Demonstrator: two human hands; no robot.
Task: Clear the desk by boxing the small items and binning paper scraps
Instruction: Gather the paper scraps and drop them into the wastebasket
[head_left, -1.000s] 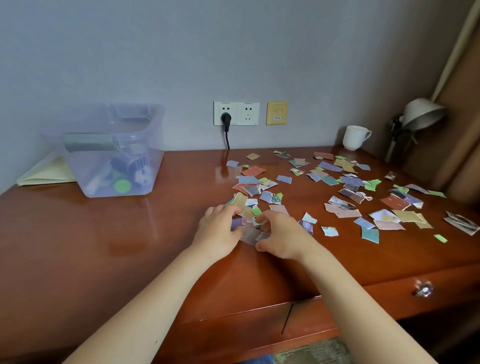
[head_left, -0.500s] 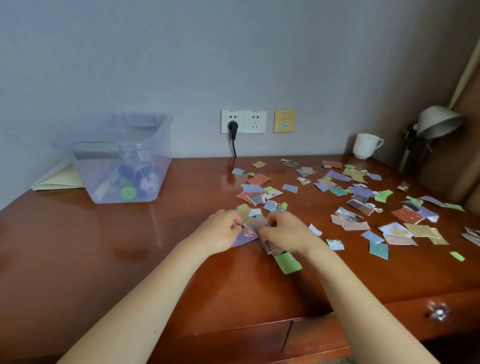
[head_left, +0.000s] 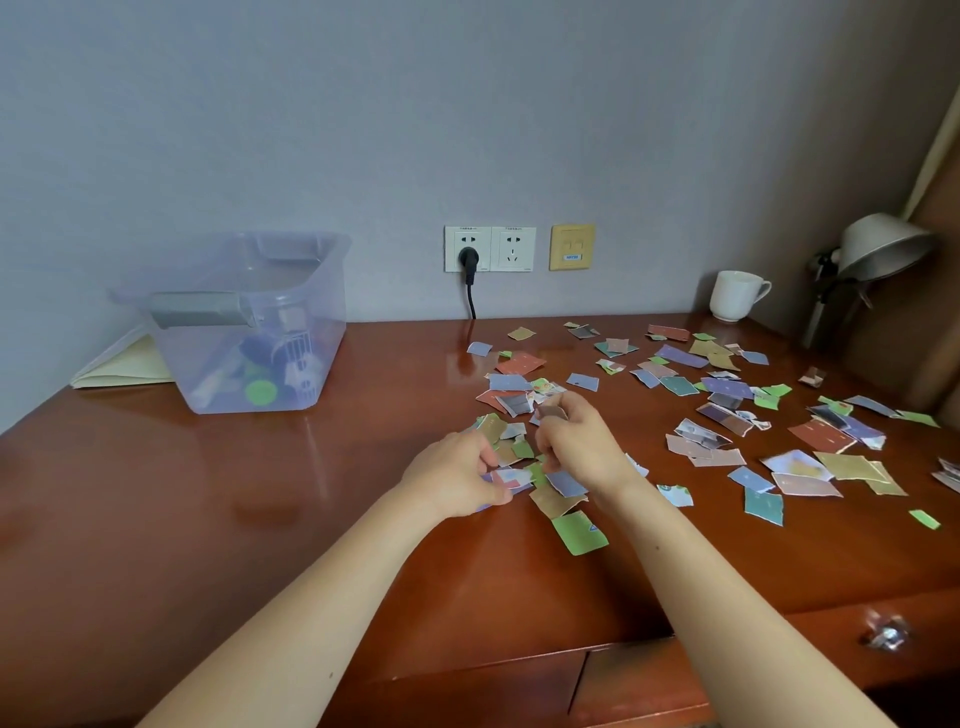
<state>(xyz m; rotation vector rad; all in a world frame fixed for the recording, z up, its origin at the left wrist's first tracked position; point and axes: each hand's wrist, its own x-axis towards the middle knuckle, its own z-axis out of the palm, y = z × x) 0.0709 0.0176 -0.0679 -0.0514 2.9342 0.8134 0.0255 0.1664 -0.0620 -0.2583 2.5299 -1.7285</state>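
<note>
Several coloured paper scraps (head_left: 722, 410) lie scattered over the middle and right of the brown desk (head_left: 208, 509). My left hand (head_left: 457, 480) is curled over a small heap of scraps (head_left: 511, 478) and pinches some of them. My right hand (head_left: 579, 441) is raised a little above the desk, fingers closed on a few scraps. A green scrap (head_left: 579, 532) and a tan scrap (head_left: 556, 501) lie just in front of my hands. A clear plastic box (head_left: 244, 322) with small items inside stands at the back left.
A white mug (head_left: 735, 296) and a silver desk lamp (head_left: 878, 260) stand at the back right. Yellow paper sheets (head_left: 119, 364) lie behind the box. A black plug (head_left: 470, 257) sits in the wall socket. A drawer knob (head_left: 885, 634) shows on the desk's front.
My hands were pressed together on the heap; the right hand has since lifted with scraps pinched in it. A green and a tan scrap now lie exposed near the front.
</note>
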